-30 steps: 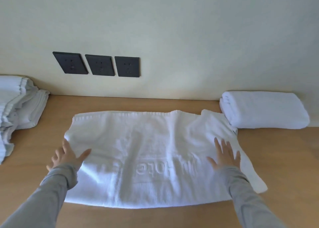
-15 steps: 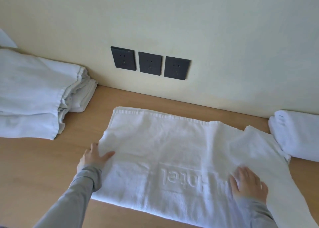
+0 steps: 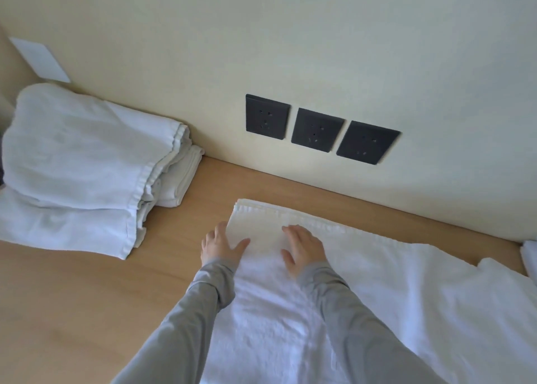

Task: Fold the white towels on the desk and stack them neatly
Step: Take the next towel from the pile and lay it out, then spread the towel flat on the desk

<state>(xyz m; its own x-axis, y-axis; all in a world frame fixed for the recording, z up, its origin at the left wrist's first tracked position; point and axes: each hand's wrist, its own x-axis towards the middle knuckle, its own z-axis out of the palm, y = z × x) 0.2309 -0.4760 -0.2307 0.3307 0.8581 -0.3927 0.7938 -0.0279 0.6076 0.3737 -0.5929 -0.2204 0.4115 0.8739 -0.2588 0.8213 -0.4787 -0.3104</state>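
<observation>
Left hand (image 3: 222, 247) open at white towel (image 3: 406, 282) edge; right hand (image 3: 303, 247) flat atop

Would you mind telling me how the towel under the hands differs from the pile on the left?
The towel lies spread flat across the desk; the pile is heaped with uneven edges. The left hand and right hand touch the towel; nothing touches the pile. Both are white cloth.

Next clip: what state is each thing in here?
Towel: spread flat on desk, right end rumpled.
Left hand: open, thumb on towel's left edge.
Right hand: open, palm down on towel.
Pile: loosely folded, uneven, far left.
Sockets: three, nothing plugged in.
</observation>
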